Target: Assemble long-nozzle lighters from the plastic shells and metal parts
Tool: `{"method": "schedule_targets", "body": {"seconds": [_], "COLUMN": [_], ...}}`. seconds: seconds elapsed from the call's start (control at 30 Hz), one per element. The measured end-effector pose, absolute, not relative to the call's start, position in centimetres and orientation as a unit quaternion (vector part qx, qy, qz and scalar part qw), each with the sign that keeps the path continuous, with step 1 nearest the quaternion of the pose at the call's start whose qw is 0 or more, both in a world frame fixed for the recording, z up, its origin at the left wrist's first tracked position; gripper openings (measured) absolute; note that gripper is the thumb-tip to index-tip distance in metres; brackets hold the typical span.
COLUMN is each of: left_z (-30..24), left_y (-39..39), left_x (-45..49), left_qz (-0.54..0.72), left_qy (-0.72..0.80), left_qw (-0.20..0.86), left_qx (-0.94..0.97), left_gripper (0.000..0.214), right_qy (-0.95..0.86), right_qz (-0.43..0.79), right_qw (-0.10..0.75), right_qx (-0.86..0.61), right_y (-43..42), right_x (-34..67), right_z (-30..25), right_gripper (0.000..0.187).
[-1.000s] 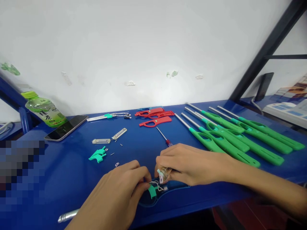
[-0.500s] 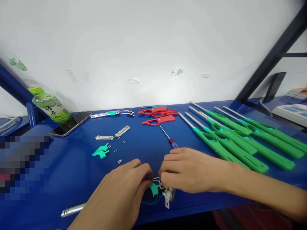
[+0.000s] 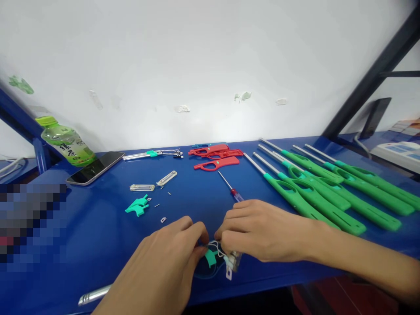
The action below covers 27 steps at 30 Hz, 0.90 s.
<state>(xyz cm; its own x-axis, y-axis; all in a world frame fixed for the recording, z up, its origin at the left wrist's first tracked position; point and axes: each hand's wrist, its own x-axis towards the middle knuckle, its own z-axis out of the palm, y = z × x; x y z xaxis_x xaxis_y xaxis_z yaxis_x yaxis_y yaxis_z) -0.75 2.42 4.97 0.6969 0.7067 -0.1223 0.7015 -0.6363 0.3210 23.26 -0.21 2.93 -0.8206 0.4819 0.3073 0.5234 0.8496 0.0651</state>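
My left hand is closed on a partly opened gas lighter, thumb and fingers pinched beside its teal trigger. The lighter's blue casing shows under the trigger, and its metal tube sticks out to the left behind my wrist. My right hand is closed around the clear fuel tank, its fingertips hidden against the lighter. White wires loop between the two hands. A small metal plate hangs by the tank.
Green long-necked lighters lie at right, near a screwdriver. Red casing halves lie at the back. At left are clear tanks, teal triggers, metal tubes, a phone and a bottle.
My right hand has shifted slightly up, and the fuel tank has moved a little to the right. More of the white wires shows. My left hand keeps its hold, and the view has shifted slightly.
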Motion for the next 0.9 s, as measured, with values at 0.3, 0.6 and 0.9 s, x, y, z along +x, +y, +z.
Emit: {"method": "schedule_targets", "body": {"seconds": [0.3,0.6,0.9], "left_z": [4.7,4.6,4.7], "left_y": [2.2,1.9,1.0], "left_x": [-0.9,-1.1,-1.3], "left_qz": [0.016,-0.003,-0.036], "left_qy": [0.386,0.384,0.380], "left_qw": [0.165,0.142,0.104], "left_qx": [0.908,0.912,0.918], "left_gripper": [0.028,0.030,0.026], "right_qy": [-0.939,-0.920,-0.909], "right_qz": [-0.015,-0.019,-0.006], "right_qw": [0.143,0.191,0.215], "right_qx": [-0.312,-0.343,-0.356], "right_y": [-0.4,-0.5,-0.6], "right_x": [23.5,23.2,23.0], "right_z": [3.1,1.7,1.6], "right_gripper": [0.025,0.018,0.019]}}
